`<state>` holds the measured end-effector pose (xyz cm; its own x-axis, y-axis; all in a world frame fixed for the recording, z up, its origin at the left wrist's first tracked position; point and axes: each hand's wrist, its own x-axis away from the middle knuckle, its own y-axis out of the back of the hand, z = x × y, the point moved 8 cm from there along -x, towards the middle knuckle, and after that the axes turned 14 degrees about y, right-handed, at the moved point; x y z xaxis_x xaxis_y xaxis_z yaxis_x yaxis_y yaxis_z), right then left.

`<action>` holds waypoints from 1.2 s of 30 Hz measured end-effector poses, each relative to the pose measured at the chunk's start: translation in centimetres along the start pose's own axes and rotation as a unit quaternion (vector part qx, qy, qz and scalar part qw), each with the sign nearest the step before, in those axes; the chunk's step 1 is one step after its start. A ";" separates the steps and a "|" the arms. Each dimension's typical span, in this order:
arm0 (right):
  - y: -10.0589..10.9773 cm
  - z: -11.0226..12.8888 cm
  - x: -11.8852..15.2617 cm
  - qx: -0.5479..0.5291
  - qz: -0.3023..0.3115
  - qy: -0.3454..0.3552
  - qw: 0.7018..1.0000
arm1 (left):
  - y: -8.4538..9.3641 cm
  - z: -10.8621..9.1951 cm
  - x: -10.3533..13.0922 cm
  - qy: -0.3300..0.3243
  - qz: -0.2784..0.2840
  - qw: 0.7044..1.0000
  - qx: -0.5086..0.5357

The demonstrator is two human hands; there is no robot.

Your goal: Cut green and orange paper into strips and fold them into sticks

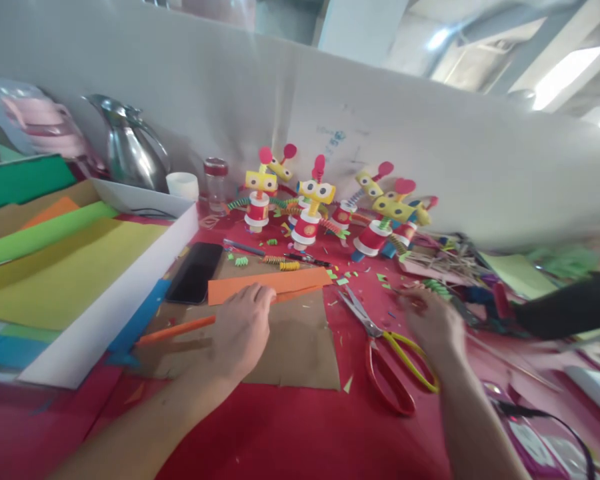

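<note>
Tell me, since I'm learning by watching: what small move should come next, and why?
Perhaps take up the scissors with the right hand: they lie open close beside it, and the left hand is on the orange paper, which it could steady for a cut.

The right hand [433, 320] is blurred; the left hand [245, 323] hides some orange paper [290, 280].

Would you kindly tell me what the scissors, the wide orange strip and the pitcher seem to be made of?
Scissors: metal blades, judging by their grey shine; red and yellow handles, probably smooth plastic.
Wide orange strip: likely matte paper or thin card, flat with straight edges.
Pitcher: apparently polished steel, given its silvery highlights.
</note>
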<state>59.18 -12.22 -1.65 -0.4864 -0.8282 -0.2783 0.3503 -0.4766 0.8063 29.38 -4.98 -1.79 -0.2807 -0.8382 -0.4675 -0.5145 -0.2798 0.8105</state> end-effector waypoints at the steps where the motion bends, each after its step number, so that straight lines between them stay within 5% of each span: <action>1: -1.8 1.5 0.9 -0.046 0.028 0.011 0.998 | 0.4 -0.2 0.1 -0.010 -0.018 0.999 0.027; 3: -6.4 5.2 3.1 -0.235 0.102 0.023 0.966 | 0.9 -0.4 0.3 -0.023 -0.038 0.996 0.077; 6: -11.8 10.2 6.1 -0.577 0.152 -0.030 0.802 | 0.8 -0.7 0.4 -0.020 -0.023 0.994 0.103; 7: -12.6 10.7 6.5 -0.617 0.133 -0.051 0.774 | 0.6 -0.8 0.5 -0.016 -0.014 0.994 0.103; 15: -12.6 8.2 6.0 -0.676 0.058 -0.153 0.719 | -0.4 -1.2 0.9 -0.031 -0.004 0.997 0.065; 18: -11.5 6.3 4.8 -0.672 0.024 -0.160 0.723 | -0.4 -1.1 1.0 -0.050 -0.023 0.998 0.033; 21: -8.5 3.7 3.6 -0.627 -0.113 -0.123 0.761 | -0.2 -0.8 0.9 -0.060 -0.044 0.997 -0.006; 23: -5.8 3.4 3.4 -0.525 -0.183 -0.047 0.830 | 0.2 -1.1 0.8 -0.086 -0.060 0.994 -0.039; 26: -4.0 7.4 3.9 -0.285 -0.116 0.170 0.936 | 0.8 -2.3 1.0 -0.149 -0.068 0.983 -0.080; 29: -5.2 11.5 5.7 -0.130 -0.029 0.336 0.932 | 1.2 -3.7 1.5 -0.213 -0.059 0.972 -0.081; 36: -6.8 13.2 7.1 -0.091 0.015 0.408 0.908 | 0.7 -4.8 2.3 -0.253 -0.064 0.963 -0.072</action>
<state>42.79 -11.02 -2.22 0.2557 -0.7487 -0.6117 0.5159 -0.4294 0.7413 32.21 -9.35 -0.61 -0.6001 -0.4672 -0.6493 -0.4644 -0.4574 0.7583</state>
